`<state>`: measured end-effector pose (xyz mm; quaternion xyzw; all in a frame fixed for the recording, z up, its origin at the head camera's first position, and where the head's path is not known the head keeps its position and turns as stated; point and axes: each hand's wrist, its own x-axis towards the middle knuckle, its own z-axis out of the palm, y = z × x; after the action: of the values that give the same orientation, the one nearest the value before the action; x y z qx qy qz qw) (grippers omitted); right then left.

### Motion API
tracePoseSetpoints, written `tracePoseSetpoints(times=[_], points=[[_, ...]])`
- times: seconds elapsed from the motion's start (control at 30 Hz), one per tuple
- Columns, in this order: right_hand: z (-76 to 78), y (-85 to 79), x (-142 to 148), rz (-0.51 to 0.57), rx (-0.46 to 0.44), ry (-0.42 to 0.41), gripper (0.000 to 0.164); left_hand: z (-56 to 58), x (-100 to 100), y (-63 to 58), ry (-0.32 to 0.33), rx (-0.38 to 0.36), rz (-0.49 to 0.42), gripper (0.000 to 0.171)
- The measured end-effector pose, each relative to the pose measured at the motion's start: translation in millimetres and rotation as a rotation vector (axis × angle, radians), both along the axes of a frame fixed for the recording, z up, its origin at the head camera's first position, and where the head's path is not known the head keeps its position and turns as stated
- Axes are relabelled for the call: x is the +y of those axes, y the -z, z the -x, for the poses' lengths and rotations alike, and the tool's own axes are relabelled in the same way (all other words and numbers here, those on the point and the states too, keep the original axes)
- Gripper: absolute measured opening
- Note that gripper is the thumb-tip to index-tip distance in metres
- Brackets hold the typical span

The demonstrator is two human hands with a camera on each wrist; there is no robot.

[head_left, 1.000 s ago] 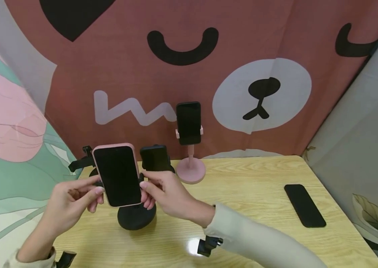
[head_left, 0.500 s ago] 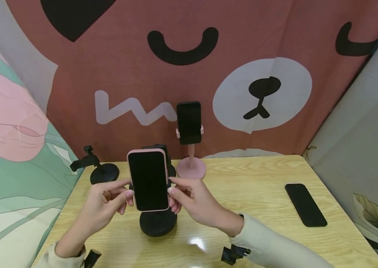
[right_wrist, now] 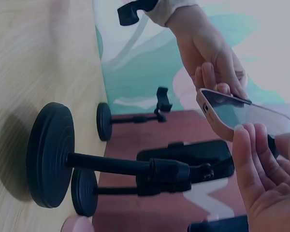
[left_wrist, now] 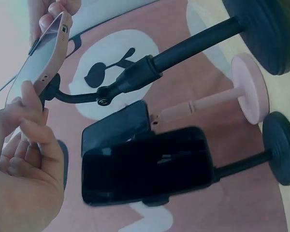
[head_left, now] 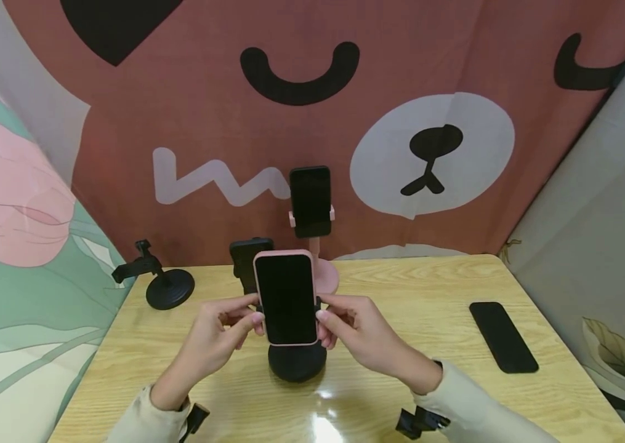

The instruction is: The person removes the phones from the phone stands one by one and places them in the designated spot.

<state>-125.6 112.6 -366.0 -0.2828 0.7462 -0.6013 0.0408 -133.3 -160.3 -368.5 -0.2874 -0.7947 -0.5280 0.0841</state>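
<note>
A phone in a pink case (head_left: 287, 301) sits upright in the clamp of a black phone stand (head_left: 297, 364), its dark screen towards me. At the phone's left edge my left hand (head_left: 213, 335) pinches the clamp's side between thumb and fingers. My right hand (head_left: 367, 337) does likewise on the right edge. The stand's pole, hidden by the phone from above, shows in the left wrist view running from the clamp to a round base (left_wrist: 263, 36). In the right wrist view that base (right_wrist: 50, 154) casts a shadow on the table; whether it touches the wood I cannot tell.
Behind stand a pink stand (head_left: 327, 277) bearing a black phone (head_left: 310, 200) and a black stand holding another phone (head_left: 242, 261). A phoneless black stand (head_left: 170, 288) is at the back left. A loose black phone (head_left: 503, 337) lies on the table (head_left: 412, 289) at right.
Both hands have carried the black stand with its pink-cased phone rightwards across the table. It now stands in front of the pink stand's base. Other stands and the loose phone stay put.
</note>
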Motion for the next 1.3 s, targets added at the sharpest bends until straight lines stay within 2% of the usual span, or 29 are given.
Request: tracePoseSetpoints(times=[0.13,0.37,0.63,0.93,1.2,1.3], points=[[2.5,5.0,13,-0.034,0.024,0.008,0.038,4.1,11,6.0,-0.016,0.005,0.019,0.029],[6.3,11.2,33,-0.089,0.040,0.023,0.037,9.3,28,13.9,-0.009,-0.044,0.027,0.032],[10.7,16.3,49,-0.128,0.058,0.036,0.039,15.2,43,22.2,0.004,-0.016,0.014,0.033],[17.3,25.0,58,-0.160,0.107,0.051,0.038,21.7,53,30.6,0.009,-0.021,0.001,0.035],[21.2,31.2,65,-0.161,0.112,0.042,0.040,25.4,58,37.9,0.022,0.006,0.007,0.038],[23.1,35.0,67,-0.151,0.118,0.032,0.039,26.4,59,39.7,0.029,-0.014,0.004,0.039]])
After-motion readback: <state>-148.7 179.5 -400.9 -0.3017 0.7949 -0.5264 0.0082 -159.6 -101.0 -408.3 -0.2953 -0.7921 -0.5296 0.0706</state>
